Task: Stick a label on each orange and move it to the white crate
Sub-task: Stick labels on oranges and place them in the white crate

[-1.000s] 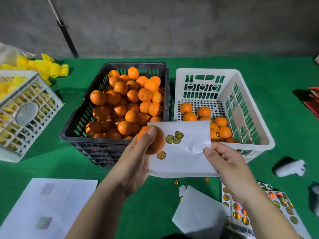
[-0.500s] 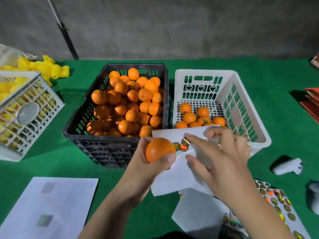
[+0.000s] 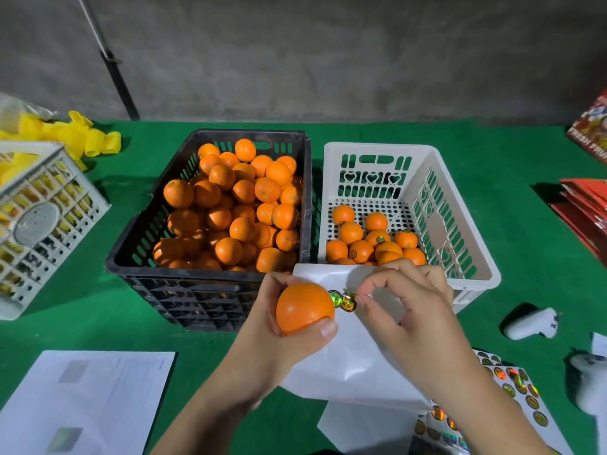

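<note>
My left hand [image 3: 276, 339] grips an orange [image 3: 303, 307] in front of the black crate [image 3: 184, 284], which is piled with several oranges. The same hand also holds a white backing sheet [image 3: 354, 362] with a few round labels on it. My right hand [image 3: 407, 307] pinches one label [image 3: 348, 296] on that sheet, just right of the orange. The white crate [image 3: 460, 257] stands behind my right hand and holds several oranges, some with labels showing.
A sheet of shiny round labels [image 3: 512, 389] lies at the lower right, with another white sheet [image 3: 361, 425] beside it. A white paper [image 3: 85, 399] lies lower left. A grey crate [image 3: 42, 224] stands left, red boxes [image 3: 588, 205] right, white devices [image 3: 532, 325] near them.
My left hand turned the orange to face up and brought it beside the labels. My right hand left the sheet's edge and closed its fingertips on a label.
</note>
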Demonstrator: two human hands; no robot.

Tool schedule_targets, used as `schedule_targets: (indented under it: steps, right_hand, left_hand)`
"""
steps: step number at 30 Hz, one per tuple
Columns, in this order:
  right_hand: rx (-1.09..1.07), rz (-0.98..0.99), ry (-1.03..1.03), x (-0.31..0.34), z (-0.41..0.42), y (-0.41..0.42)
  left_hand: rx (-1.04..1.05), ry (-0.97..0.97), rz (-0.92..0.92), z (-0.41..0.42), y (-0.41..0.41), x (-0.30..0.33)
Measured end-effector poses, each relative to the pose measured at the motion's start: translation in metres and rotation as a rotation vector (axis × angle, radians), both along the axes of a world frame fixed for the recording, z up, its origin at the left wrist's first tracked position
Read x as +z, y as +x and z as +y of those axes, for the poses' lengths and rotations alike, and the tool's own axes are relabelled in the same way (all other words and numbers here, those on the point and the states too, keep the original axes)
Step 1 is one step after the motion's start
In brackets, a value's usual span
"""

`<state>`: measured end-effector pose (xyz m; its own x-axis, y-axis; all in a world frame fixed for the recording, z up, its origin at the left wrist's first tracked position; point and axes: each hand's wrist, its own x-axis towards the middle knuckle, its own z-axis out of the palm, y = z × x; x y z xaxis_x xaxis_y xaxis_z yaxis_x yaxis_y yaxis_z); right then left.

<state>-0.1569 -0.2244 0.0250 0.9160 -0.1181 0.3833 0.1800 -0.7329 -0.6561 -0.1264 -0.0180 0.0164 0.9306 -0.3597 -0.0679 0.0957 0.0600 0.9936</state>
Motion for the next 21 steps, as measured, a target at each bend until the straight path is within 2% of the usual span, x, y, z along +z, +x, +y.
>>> schedule_targets:
  steps: [6,8,11,14,17,21]
  right_hand:
    - [-0.017,-0.043,0.132,0.0044,-0.0019,-0.0007]
    - [0.007,-0.008,0.075,0.0053,-0.0031,0.0]
    - [0.02,0.026,-0.116,0.0036,-0.0035,0.0027]
    - [-0.003,-0.008,-0.146,-0.0005,-0.0034,0.0033]
    - [0.006,0.01,-0.055,-0.0005,-0.0044,0.0016]
    - [0.008,0.086,0.278,0.0054,-0.007,0.0018]
  left_hand:
    - [0.011,-0.053,0.034,-0.0006,0.001,0.0043]
    - [0.013,-0.056,0.035,-0.0001,0.0008,0.0044]
    - [0.008,-0.038,0.03,0.0,-0.0002,0.0035]
    - [-0.003,-0.008,0.006,-0.0012,-0.0011,0.003]
    - [0.001,0.008,0.005,-0.0023,-0.002,0.0012]
    - [0.019,0.021,0.014,-0.0008,-0.0014,-0.0009]
